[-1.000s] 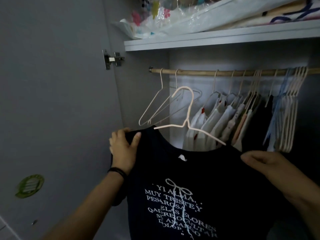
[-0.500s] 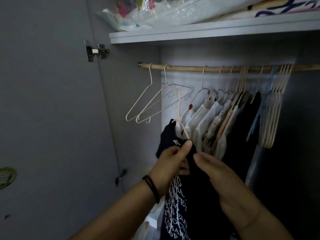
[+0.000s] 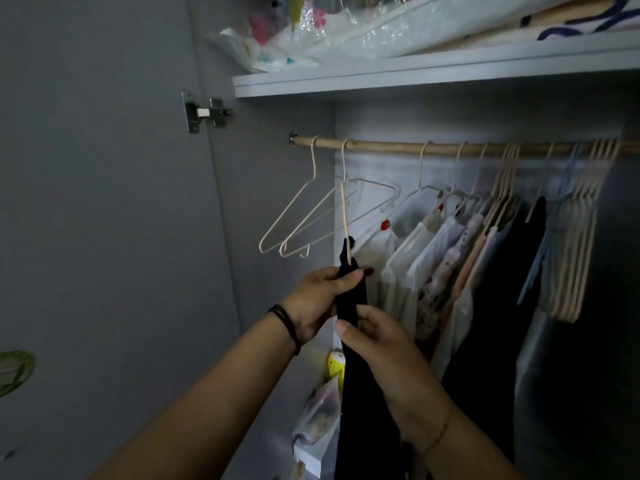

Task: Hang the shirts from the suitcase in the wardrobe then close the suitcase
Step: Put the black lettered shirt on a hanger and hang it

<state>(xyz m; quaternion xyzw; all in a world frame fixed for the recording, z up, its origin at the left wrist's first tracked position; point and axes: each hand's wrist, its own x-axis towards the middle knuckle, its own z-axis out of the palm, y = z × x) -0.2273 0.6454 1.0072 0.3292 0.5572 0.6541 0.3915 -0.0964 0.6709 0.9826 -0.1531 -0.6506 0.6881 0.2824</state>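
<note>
A dark navy shirt (image 3: 353, 375) hangs edge-on from a pale wire hanger (image 3: 344, 216), whose hook rises toward the wooden rail (image 3: 388, 146) of the open wardrobe. Whether the hook rests on the rail I cannot tell. My left hand (image 3: 318, 299) pinches the shirt's shoulder just below the hanger neck. My right hand (image 3: 374, 337) grips the fabric a little lower, on the shirt's right side. The suitcase is out of view.
Two bare wire hangers (image 3: 304, 220) hang at the rail's left end. Light shirts (image 3: 426, 258), dark garments and a bunch of bare hangers (image 3: 578, 237) fill the rail to the right. The open door (image 3: 104, 237) stands left. A shelf (image 3: 433, 71) above carries plastic-wrapped bedding.
The shirt has turned from facing me to edge-on and has risen toward the rail. Both hands came together at its shoulder, and the view has tilted down slightly.
</note>
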